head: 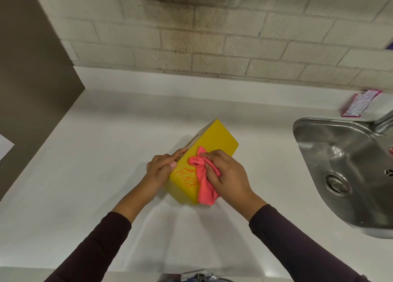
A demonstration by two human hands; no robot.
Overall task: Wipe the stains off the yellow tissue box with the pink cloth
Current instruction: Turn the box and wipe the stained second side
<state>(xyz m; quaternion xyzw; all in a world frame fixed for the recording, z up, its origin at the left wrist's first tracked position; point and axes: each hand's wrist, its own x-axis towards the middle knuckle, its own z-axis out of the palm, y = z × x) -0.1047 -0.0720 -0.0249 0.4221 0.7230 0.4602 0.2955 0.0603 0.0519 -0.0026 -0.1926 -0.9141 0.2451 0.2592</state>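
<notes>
Dark sleeves (95, 239) are seen nearest; the yellow tissue box (217, 141) is braced for wiping by the left grip (159, 169), fingers seemingly straight, the pink cloth (205, 186) clutched by the right grip (225, 173) beside the stains (187, 176)

Two arms in long, close-fitting sleeves of dark plum fabric. The left sleeve (93, 247) and right sleeve (297, 245) have plain cuffs that end partway up the forearms, leaving wrists bare. The left hand (161, 167) and right hand (225, 171) are uncovered, with nails cut short. At the frame's bottom edge, a blurred strip of blue cloth (189, 279), possibly jeans.
</notes>
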